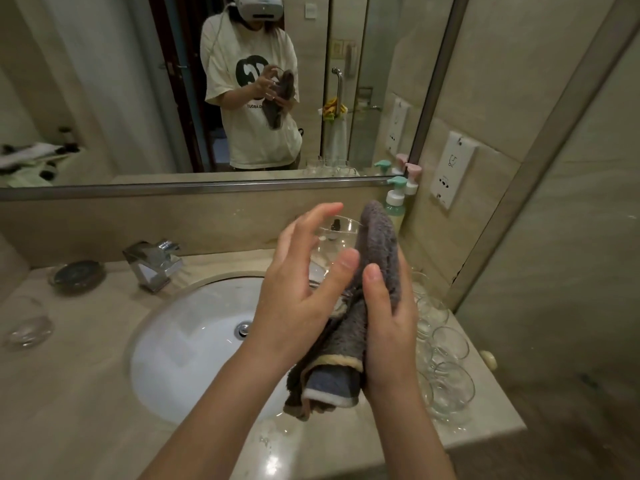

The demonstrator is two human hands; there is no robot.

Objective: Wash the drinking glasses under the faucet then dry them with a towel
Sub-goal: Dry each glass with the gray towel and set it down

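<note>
Presently, one drinking glass (337, 237): clear, thin-walled, held above the sink (194, 341), toward its right rim. Likely light, rigid, breakable, and slick if wet; best taken round the bowl wall, with cloth between fingers and glass.

Left hand (301, 292): fingers spread and nearly straight, cupped against the glass's near side; whether it truly grips cannot be told.

Right hand (388, 323): curled round a grey towel (377, 251), thumb pressing the fabric. The towel is soft and limp; its upper end rises beside the glass rim, its hemmed lower end hangs over the sink's front edge.

Further glasses (446, 368): a cluster on the table right of the sink, apparently holding nothing. One lone glass (27, 323) on the table left of the sink; contents cannot be told.

Sink basin: no standing water seen. Faucet (152, 265) behind the sink, no stream visible.
</note>
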